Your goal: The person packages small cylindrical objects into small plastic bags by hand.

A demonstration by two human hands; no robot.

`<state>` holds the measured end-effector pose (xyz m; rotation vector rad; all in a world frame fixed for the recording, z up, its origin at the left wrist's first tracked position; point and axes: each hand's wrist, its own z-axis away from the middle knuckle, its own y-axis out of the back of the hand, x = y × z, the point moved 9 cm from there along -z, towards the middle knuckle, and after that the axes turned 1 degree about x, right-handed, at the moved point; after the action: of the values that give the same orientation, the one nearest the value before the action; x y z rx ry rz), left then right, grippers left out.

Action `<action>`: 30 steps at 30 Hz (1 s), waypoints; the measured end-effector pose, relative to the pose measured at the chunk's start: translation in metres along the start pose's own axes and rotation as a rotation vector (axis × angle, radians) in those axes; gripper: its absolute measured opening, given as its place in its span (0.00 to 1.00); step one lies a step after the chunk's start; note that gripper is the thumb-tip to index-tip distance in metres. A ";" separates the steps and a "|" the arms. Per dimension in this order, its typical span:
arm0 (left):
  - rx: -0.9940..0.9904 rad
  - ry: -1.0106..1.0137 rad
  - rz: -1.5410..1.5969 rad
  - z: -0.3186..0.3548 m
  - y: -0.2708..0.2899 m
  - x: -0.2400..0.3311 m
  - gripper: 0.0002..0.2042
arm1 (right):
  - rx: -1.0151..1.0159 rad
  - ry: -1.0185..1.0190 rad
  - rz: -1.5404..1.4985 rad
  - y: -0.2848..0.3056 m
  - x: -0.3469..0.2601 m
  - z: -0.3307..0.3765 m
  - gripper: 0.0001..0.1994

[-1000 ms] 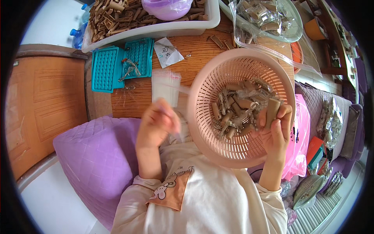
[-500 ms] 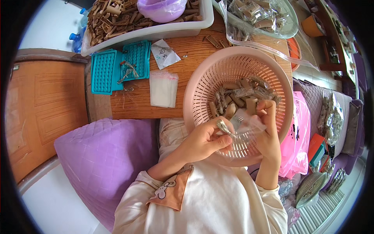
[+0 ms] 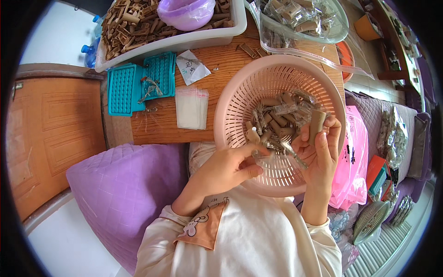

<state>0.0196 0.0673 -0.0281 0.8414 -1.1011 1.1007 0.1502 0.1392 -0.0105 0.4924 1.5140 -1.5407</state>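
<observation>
A light pink slotted plastic basket [image 3: 230, 92] stands in front of me on the table's edge. Inside it lie several brown tube-shaped pieces [image 3: 278, 121], many in clear plastic bags. My right hand [image 3: 323, 150] pinches a short brown tube-like piece [image 3: 317, 127] upright over the basket's right side. A thin clear plastic bag [image 3: 293, 154] hangs below that hand's fingers. My left hand [image 3: 230, 167] is at the basket's near left rim, its fingers curled and slightly blurred; something small and partly see-through shows at the fingertips, too unclear to name.
Left of the basket on the wooden table [image 3: 203, 60] lie a stack of clear bags [image 3: 191, 111], a written paper slip [image 3: 193, 68] and teal trays [image 3: 125, 90]. Behind stands a white bin [image 3: 235, 32] of brown pieces; far right, a pale tub [image 3: 340, 32] holds bagged pieces.
My right hand has risen slightly and turned, now showing the brown piece upright. My left hand has drawn left and down, away from the right; the silvery bits seen in it no longer show.
</observation>
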 end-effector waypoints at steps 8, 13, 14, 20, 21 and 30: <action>0.216 -0.156 0.023 0.000 0.007 0.030 0.18 | -0.056 -0.034 0.198 -0.024 0.009 0.006 0.11; 0.302 -0.170 0.041 -0.001 0.014 0.030 0.11 | -0.054 -0.068 0.276 -0.027 0.014 0.007 0.14; 0.376 -0.169 -0.032 0.002 0.022 0.031 0.09 | -0.039 -0.071 0.308 -0.026 0.014 0.008 0.15; 0.527 -0.271 -0.239 0.009 0.032 0.035 0.08 | -0.116 -0.231 0.526 -0.039 0.016 0.013 0.17; 0.552 -0.265 -0.244 0.009 0.034 0.034 0.09 | -0.114 -0.231 0.526 -0.035 0.017 0.011 0.17; 0.601 -0.011 -0.185 0.015 0.075 0.004 0.11 | 0.062 0.042 0.579 -0.012 -0.020 0.000 0.14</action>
<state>-0.0562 0.0745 -0.0198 1.3903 -0.6798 1.2877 0.1511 0.1438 0.0122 0.9124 1.2106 -1.1256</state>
